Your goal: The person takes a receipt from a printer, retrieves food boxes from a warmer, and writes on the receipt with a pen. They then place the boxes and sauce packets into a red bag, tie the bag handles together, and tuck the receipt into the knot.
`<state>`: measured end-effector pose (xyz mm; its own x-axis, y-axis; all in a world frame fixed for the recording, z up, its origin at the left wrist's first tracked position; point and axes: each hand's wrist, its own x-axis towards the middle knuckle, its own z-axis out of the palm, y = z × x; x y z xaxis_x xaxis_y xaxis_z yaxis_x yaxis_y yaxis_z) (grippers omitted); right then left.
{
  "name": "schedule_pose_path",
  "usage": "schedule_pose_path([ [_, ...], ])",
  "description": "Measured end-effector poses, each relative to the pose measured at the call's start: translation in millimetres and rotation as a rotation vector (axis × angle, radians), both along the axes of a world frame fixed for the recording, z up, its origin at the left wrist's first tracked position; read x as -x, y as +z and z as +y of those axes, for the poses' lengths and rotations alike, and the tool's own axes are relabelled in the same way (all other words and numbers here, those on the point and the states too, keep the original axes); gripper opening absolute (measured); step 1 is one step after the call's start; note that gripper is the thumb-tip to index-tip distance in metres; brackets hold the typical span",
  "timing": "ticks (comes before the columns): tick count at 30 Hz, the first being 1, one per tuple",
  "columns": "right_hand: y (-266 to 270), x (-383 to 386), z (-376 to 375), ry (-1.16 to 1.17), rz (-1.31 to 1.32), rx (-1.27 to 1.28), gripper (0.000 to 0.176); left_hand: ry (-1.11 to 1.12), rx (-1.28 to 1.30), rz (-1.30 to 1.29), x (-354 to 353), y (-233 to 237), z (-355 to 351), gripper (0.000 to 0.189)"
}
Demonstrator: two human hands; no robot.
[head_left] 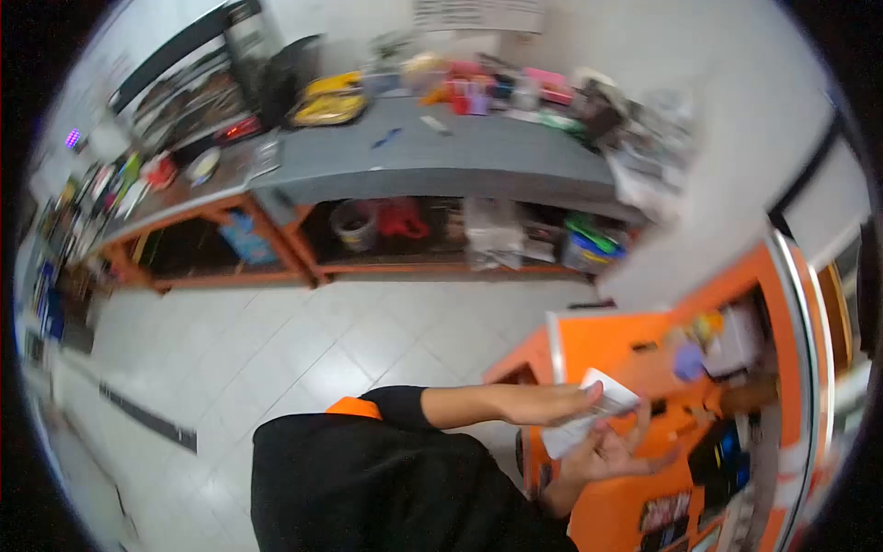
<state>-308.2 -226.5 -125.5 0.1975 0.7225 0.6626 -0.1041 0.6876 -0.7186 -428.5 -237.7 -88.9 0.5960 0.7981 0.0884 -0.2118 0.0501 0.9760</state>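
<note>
Both my hands are at the lower right, over an orange counter. My left hand (556,403) has its fingers stretched along a white flat piece, which looks like folded paper (572,435) with faint grey marks. The piece appears held against that hand. Just below, my right hand (607,454) has its palm turned up and its fingers spread apart, close to the paper's lower edge. Motion blur hides whether its thumb touches the paper.
The orange counter (612,339) holds a purple round item (688,362) and other blurred goods. Across the tiled floor (303,340), a grey-topped table (441,152) bears a yellow tray (331,99) and clutter. A bucket (354,225) stands on its lower shelf.
</note>
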Motion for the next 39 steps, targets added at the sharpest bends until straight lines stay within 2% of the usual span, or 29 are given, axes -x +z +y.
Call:
schedule_pose_path([
  [1,0.7,44.9,-9.5,0.140,-0.016,-0.023,0.081,0.190,0.149,0.018,40.3,9.9,-23.8,0.062],
  [2,-2.0,88.7,-19.3,0.276,-0.022,-0.047,0.082,0.252,0.154,0.023,75.6,2.2,-45.1,0.062],
  [3,-8.3,129.8,-30.5,0.333,-0.008,-0.043,0.082,0.447,0.146,-0.097,108.9,-8.9,-69.5,0.065],
  [4,-17.3,172.2,-39.9,0.495,-0.007,-0.107,0.083,0.639,0.123,-0.218,143.1,-16.4,-92.7,0.068],
  [5,-24.0,213.4,-52.3,0.653,-0.007,-0.172,0.085,0.689,0.114,-0.214,177.3,-19.9,-116.2,0.068],
  [7,-25.8,294.9,-88.3,0.858,0.067,-0.116,0.089,1.056,-0.082,-0.321,244.9,-20.5,-158.5,0.076],
  [9,-27.2,364.9,-123.8,1.213,0.031,0.097,0.096,1.232,-0.138,-0.318,312.8,-26.6,-201.2,0.078],
  [10,-28.5,392.9,-139.8,1.296,-0.038,0.181,0.100,1.348,-0.161,-0.319,341.2,-29.6,-221.6,0.080],
  [13,-29.5,460.4,-172.2,1.526,-0.147,0.277,0.098,1.446,-0.181,-0.440,398.9,-26.6,-266.6,0.075],
  [14,-35.3,495.2,-181.4,1.536,-0.200,0.178,0.093,1.483,-0.198,-0.436,427.3,-29.4,-278.6,0.075],
  [17,-41.6,570.9,-195.6,1.718,-0.292,0.125,0.090,1.682,-0.195,-0.532,491.0,-40.5,-300.2,0.075],
  [19,-47.9,623.2,-201.4,1.786,-0.364,0.042,0.087,1.711,-0.255,-0.572,541.1,-43.7,-310.8,0.072],
  [21,-54.8,686.5,-209.2,1.813,-0.423,0.149,0.084,1.710,-0.279,-0.668,598.9,-49.1,-316.5,0.069],
  [22,-50.7,712.1,-216.2,1.844,-0.358,0.391,0.084,1.670,-0.318,-0.719,624.2,-50.3,-317.3,0.061],
  [23,-48.4,745.9,-218.3,1.870,-0.355,0.379,0.084,1.691,-0.336,-0.708,652.3,-50.5,-319.1,0.061],
  [25,-42.7,810.8,-230.2,1.906,-0.431,0.257,0.080,1.806,-0.193,-0.476,704.7,-47.3,-332.0,0.058],
  [27,-33.3,861.9,-247.3,2.079,-0.370,0.270,0.077,1.835,-0.228,-0.541,747.0,-40.3,-356.1,0.053],
  [29,-22.2,926.9,-252.1,2.294,-0.665,0.088,0.066,1.914,-0.331,-0.626,788.9,-38.4,-391.2,0.050],
  [30,-14.7,965.5,-259.3,2.276,-0.815,0.045,0.048,1.991,-0.366,-0.633,813.0,-38.3,-409.7,0.048],
  [31,-11.7,1006.7,-269.4,2.160,-0.779,-0.194,0.024,2.044,-0.356,-0.647,834.6,-34.2,-430.5,0.047],
  [32,-11.2,1051.6,-278.0,2.060,-0.769,-0.370,0.010,2.071,-0.378,-0.670,858.7,-37.8,-451.7,0.046],
  [34,-21.3,1143.8,-300.8,1.905,-0.737,-0.446,0.009,2.108,-0.411,-0.713,904.8,-49.7,-491.2,0.042],
  [36,-17.5,1232.9,-332.7,1.700,-0.580,-0.595,0.018,2.111,-0.421,-0.749,957.7,-59.4,-530.5,0.038],
  [37,-19.8,1277.9,-348.3,1.686,-0.573,-0.594,0.018,2.098,-0.422,-0.741,985.5,-64.6,-548.3,0.038],
  [39,-26.3,1363.8,-379.8,1.470,-0.560,-0.905,0.034,2.070,-0.353,-0.817,1039.9,-70.2,-583.2,0.040],
])
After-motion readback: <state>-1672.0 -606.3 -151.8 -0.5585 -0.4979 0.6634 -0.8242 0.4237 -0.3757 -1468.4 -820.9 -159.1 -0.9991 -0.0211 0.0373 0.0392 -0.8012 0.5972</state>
